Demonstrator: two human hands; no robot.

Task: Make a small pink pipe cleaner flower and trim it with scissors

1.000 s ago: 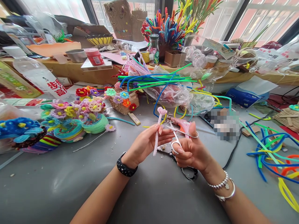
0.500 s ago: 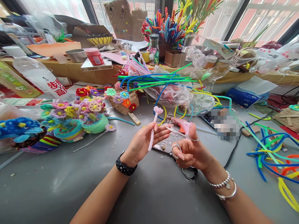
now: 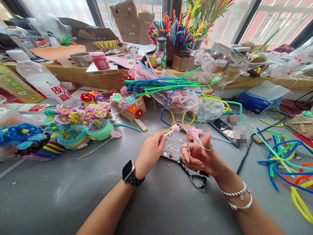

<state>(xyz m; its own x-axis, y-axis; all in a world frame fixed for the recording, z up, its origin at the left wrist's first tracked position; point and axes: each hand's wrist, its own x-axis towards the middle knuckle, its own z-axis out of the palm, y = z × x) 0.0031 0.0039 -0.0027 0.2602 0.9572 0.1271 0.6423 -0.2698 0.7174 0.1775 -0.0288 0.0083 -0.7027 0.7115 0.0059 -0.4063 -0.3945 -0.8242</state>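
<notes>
My left hand [image 3: 149,152] is closed in a pinch on the stem of a pink pipe-cleaner flower [image 3: 175,128], whose head points away to the right over a small clear plate [image 3: 174,146] strewn with pink fluff. My right hand [image 3: 201,156] is closed on small silver scissors [image 3: 195,141], with thumb and a finger through the loops and the blades pointing toward the flower head. A larger pair of black-handled scissors [image 3: 194,176] lies on the grey table just below my right hand. A pink glue gun [image 3: 194,131] rests behind the scissors.
Finished pipe-cleaner flowers and coiled pots [image 3: 80,125] crowd the left. A small basket of flowers [image 3: 129,106] and a bag of pipe cleaners [image 3: 171,89] lie beyond the hands. Loose pipe cleaners [image 3: 283,160] sprawl at the right, a phone [image 3: 223,127] near them. A cluttered wooden shelf [image 3: 80,73] runs along the back.
The left hand has turned palm-down and lowered the flower from upright to lying over the plate. The right hand has followed with the small scissors toward the flower head.
</notes>
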